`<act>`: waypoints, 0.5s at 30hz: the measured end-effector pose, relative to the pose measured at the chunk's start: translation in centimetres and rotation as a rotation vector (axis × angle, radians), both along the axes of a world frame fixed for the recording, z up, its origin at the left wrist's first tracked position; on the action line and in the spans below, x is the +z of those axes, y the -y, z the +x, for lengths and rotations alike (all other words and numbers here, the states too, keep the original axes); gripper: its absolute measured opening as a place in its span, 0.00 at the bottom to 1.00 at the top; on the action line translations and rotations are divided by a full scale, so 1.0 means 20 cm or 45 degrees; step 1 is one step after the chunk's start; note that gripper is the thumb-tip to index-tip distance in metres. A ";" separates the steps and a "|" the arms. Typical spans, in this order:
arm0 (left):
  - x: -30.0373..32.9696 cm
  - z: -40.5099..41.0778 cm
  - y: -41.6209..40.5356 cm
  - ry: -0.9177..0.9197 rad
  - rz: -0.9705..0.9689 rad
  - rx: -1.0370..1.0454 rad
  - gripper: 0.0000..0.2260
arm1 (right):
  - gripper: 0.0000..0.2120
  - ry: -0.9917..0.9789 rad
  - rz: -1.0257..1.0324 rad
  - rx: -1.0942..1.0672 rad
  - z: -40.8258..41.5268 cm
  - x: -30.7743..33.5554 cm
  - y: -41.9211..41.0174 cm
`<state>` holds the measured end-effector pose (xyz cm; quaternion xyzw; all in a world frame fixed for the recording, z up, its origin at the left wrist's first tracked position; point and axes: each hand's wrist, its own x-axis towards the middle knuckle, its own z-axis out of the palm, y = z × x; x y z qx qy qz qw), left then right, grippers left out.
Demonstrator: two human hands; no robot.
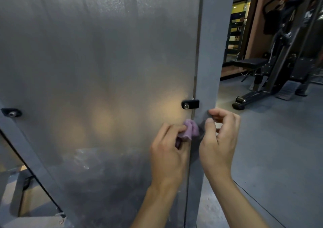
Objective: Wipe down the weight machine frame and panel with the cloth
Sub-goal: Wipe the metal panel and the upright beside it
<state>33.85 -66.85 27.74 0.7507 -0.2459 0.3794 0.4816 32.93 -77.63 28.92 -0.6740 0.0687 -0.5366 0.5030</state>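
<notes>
My left hand (pixel 168 155) pinches the purple cloth (pixel 189 129) at five o'clock, where the frosted panel (pixel 97 62) meets the grey frame post (pixel 209 70), just below a black bracket (pixel 190 104). My right hand (pixel 218 140) curls empty beside it, fingertips touching the post. At two o'clock stands another machine (pixel 276 67); I can read no lettering.
</notes>
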 end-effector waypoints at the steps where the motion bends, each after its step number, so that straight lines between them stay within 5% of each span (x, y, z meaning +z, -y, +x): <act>1: 0.04 0.01 -0.02 0.035 -0.060 0.031 0.06 | 0.09 -0.003 0.015 0.009 -0.01 0.01 0.00; 5: 0.16 0.06 -0.05 0.181 -0.163 0.186 0.01 | 0.07 -0.039 0.120 0.013 -0.01 0.01 0.02; 11: -0.03 0.07 -0.06 0.316 0.481 0.126 0.06 | 0.06 -0.040 0.242 0.009 0.00 0.00 0.02; 15: 0.10 0.08 -0.10 0.376 0.473 0.167 0.05 | 0.07 -0.045 0.282 0.010 -0.01 0.00 0.02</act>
